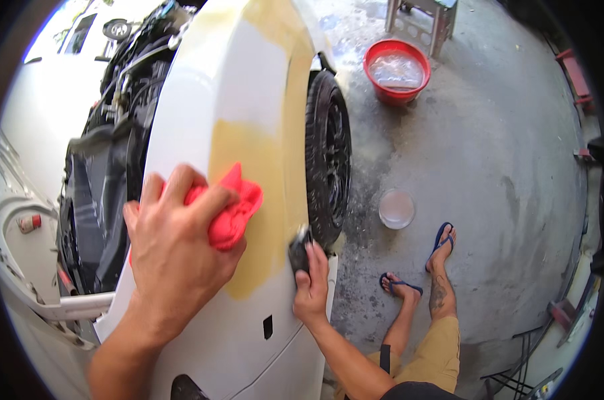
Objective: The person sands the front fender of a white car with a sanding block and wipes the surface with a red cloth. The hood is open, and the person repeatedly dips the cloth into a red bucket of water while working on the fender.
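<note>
The white fender (pixel 245 100), marked with yellowish-tan patches (pixel 248 143), stretches along the left side of the black wheel (pixel 328 153), which serves as the landmark here. Farther left of the wheel, past the fender, lies the open engine bay (pixel 118 120). To the wheel's right and beyond it, a red tub (pixel 395 97) stands on the floor, with a round container (pixel 396 227) of pinkish contents nearer, just right of the wheel. Left of the wheel, above the fender, the left hand (pixel 185 260) is clenched around a crumpled red cloth (pixel 234 217); whether the cloth touches the panel I cannot tell. At the wheel's near end, the right hand (pixel 312 287) grasps a slightly blurred black block (pixel 300 255) by the fender's outer edge
</note>
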The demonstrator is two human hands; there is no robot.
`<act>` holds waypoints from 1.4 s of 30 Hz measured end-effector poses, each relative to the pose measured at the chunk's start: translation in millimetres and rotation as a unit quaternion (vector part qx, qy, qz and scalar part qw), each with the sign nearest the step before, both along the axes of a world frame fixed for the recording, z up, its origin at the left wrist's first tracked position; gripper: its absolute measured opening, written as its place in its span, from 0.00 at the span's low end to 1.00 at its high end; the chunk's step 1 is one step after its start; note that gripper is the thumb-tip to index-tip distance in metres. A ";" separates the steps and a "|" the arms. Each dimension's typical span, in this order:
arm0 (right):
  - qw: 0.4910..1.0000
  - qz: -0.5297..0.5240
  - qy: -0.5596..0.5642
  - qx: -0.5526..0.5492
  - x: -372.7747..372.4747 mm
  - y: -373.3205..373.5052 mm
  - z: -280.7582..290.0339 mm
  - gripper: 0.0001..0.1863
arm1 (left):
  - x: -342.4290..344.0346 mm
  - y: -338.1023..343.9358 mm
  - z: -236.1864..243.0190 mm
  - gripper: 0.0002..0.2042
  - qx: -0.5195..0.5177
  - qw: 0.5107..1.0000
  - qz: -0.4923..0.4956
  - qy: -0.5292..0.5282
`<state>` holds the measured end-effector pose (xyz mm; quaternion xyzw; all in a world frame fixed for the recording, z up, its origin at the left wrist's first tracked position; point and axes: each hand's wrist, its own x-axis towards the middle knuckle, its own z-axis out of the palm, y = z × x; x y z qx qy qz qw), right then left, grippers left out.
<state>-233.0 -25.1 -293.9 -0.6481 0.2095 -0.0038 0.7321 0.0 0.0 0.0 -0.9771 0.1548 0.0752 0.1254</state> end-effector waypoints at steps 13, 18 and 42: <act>0.979 -0.039 0.191 0.064 10.6 1.1 19.2 0.25 | 5.8 -15.5 1.4 0.15 -0.001 1.000 -0.001 0.007; 0.992 -0.068 0.063 0.088 17.6 3.0 43.7 0.24 | 1.5 -12.5 -1.4 0.15 0.011 1.000 0.000 0.013; 0.998 -0.047 0.038 -0.008 76.8 -13.0 44.8 0.27 | 7.2 -9.0 3.4 0.16 0.004 1.000 0.013 0.021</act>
